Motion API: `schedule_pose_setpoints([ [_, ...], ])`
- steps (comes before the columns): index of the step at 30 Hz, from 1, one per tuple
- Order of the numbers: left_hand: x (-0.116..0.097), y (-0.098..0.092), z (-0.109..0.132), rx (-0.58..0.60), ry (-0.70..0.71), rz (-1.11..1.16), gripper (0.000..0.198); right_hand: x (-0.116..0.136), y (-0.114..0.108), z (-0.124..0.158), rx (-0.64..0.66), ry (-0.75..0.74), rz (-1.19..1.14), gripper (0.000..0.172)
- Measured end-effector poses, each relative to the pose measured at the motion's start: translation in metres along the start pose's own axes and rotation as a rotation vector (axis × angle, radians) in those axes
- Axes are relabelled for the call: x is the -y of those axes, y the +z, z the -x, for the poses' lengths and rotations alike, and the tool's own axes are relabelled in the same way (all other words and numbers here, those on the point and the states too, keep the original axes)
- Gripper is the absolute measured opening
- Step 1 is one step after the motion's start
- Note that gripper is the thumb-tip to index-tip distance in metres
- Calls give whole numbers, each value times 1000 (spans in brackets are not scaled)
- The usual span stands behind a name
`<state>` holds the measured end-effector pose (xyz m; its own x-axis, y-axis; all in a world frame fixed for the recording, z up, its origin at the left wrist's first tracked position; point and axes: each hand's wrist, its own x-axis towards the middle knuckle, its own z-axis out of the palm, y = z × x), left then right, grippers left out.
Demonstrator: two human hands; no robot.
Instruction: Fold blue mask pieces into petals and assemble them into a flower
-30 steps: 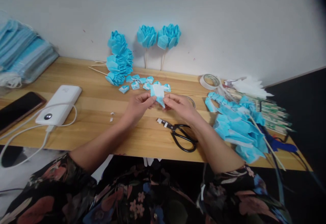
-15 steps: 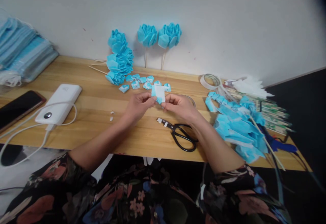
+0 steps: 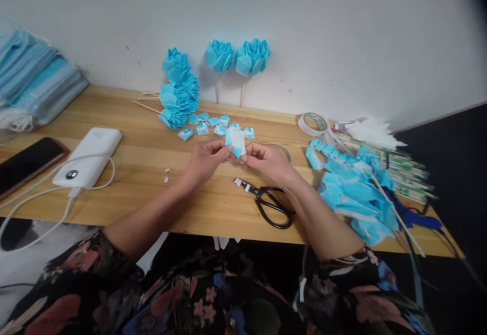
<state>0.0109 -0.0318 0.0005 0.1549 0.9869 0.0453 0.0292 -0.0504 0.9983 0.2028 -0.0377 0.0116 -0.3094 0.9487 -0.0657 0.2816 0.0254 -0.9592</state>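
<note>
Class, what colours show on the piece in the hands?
The piece is light blue and white, best seen in the head view.

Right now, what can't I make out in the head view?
In the head view:
Blue-and-white piece: far side, hidden by its near side, left hand and right hand.
Thin ring: partly hidden by the right hand.
Phone: one end, cut off by left edge.
Power bank: display digits, too small.
</note>
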Motion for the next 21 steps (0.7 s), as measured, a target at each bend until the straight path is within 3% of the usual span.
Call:
schedule_pose_setpoints([
  [4,2,-1,-2,15,5,0,28,4,-3,1,47,-36,-4,19],
  [10,0,0,0,100,9,-28,23,5,-11,0,14,-85,-60,61],
  [16,-2,2,4,114,52,-177,27,-3,-1,-2,-22,-114,-90,57],
  [21,-1,4,2,144,33,49,29,-4,3,-1,-93,-119,-108,65],
])
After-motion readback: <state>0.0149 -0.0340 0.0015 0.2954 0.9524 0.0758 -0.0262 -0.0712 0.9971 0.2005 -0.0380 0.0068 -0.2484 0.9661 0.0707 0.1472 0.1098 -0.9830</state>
